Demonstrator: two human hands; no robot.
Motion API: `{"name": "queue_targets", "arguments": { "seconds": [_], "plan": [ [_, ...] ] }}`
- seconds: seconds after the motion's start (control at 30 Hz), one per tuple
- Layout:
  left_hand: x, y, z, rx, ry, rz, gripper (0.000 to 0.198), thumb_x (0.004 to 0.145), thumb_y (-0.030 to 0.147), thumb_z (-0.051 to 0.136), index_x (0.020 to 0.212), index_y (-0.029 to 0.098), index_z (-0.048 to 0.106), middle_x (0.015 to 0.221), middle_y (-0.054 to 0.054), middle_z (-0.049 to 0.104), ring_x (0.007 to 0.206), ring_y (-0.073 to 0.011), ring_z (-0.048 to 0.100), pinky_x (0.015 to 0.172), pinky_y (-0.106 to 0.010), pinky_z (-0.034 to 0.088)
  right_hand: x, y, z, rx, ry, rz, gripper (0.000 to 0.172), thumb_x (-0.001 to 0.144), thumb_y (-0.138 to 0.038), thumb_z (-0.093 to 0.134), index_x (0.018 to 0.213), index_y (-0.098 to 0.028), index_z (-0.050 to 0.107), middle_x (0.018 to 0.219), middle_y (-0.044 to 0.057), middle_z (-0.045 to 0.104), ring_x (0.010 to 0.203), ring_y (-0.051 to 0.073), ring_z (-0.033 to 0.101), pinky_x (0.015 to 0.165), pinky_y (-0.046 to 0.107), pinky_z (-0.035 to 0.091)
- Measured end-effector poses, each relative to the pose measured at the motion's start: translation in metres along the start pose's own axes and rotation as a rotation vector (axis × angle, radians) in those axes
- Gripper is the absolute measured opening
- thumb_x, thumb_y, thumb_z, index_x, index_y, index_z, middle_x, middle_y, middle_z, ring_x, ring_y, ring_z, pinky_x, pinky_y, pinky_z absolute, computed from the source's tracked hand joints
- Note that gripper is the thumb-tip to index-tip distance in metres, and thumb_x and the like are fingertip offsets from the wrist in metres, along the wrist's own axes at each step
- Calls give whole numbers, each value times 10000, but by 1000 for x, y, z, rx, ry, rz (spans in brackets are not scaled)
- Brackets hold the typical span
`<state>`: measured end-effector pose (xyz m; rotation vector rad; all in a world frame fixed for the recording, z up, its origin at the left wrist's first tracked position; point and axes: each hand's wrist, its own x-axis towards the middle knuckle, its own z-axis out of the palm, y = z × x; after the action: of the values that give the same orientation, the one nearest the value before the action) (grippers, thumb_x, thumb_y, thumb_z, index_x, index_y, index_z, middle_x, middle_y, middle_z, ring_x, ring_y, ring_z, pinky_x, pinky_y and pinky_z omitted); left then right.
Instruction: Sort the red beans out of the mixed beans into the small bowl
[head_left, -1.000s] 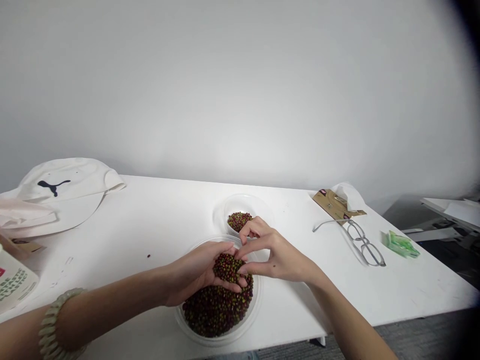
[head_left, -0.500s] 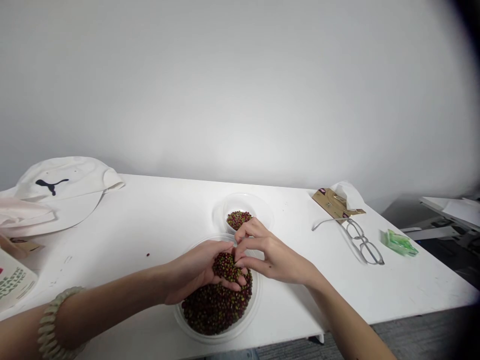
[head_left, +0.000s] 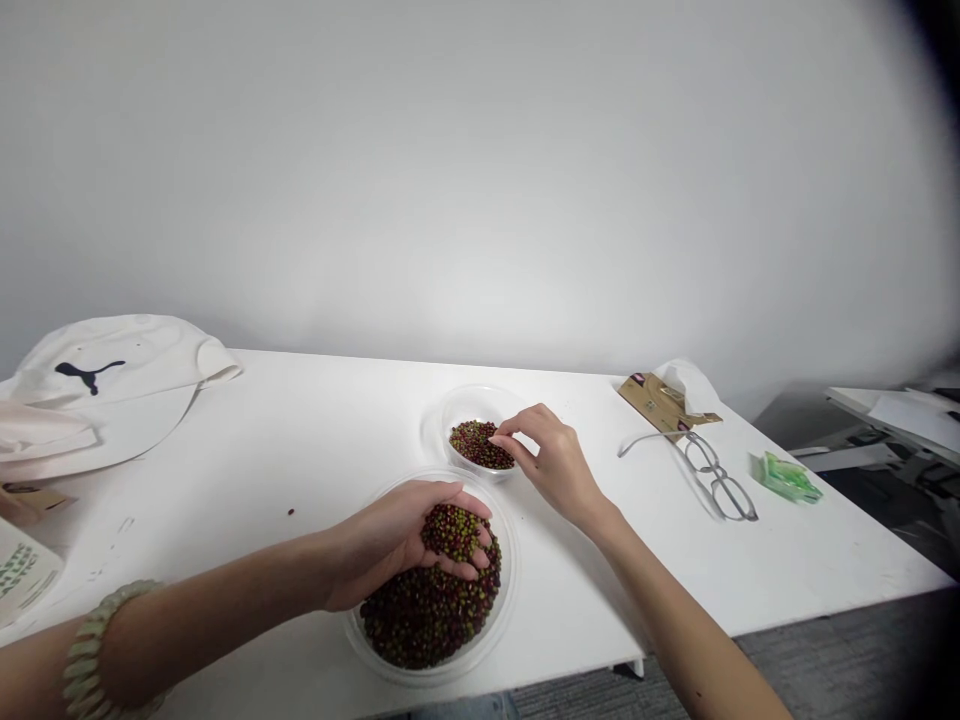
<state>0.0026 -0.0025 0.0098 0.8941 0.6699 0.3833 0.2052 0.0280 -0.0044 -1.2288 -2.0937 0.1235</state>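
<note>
A large clear bowl (head_left: 507,590) near the table's front edge is heaped with red and green beans (head_left: 420,615). My left hand (head_left: 390,540) is cupped palm up above it and holds a handful of those beans. Just behind stands a smaller clear bowl (head_left: 444,415) with a small pile of beans (head_left: 476,447). My right hand (head_left: 551,460) reaches over the small bowl's right rim, thumb and fingers pinched together above its beans; whether a bean is between them is too small to see.
A white cap (head_left: 112,385) with a black logo lies at the far left. Grey glasses (head_left: 709,475), a brown packet (head_left: 660,398) and a green wrapper (head_left: 787,478) lie to the right. One stray bean (head_left: 290,512) rests on the white table (head_left: 315,440).
My right hand has left the handful in my left palm and moved back and right to the small bowl. My left hand stays cupped over the large bowl.
</note>
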Motion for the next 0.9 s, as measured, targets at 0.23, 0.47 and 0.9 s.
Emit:
{"name": "queue_targets", "arguments": {
  "seconds": [0.23, 0.47, 0.9],
  "plan": [
    [0, 0, 0, 15, -7, 4, 246, 754, 337, 461, 868, 158, 585, 833, -61, 606, 861, -191, 552, 820, -334, 427, 0, 0, -3, -13, 129, 3, 86, 845, -225, 507, 774, -194, 544, 733, 21, 569, 729, 169, 492, 663, 298, 405],
    [-1, 1, 1, 14, -6, 9, 240, 746, 331, 466, 857, 156, 586, 820, -62, 610, 847, -187, 557, 804, -323, 434, 0, 6, 2, -75, 84, 28, 141, 846, -266, 504, 731, -188, 521, 686, 19, 546, 699, 170, 476, 628, 291, 387],
    [0, -1, -1, -1, -16, 26, 240, 760, 343, 442, 858, 171, 577, 827, -57, 607, 843, -186, 558, 815, -344, 425, 1, -7, -3, 126, -65, 13, 62, 820, -250, 543, 813, -205, 586, 796, 13, 562, 799, 165, 491, 720, 304, 394]
  ]
}}
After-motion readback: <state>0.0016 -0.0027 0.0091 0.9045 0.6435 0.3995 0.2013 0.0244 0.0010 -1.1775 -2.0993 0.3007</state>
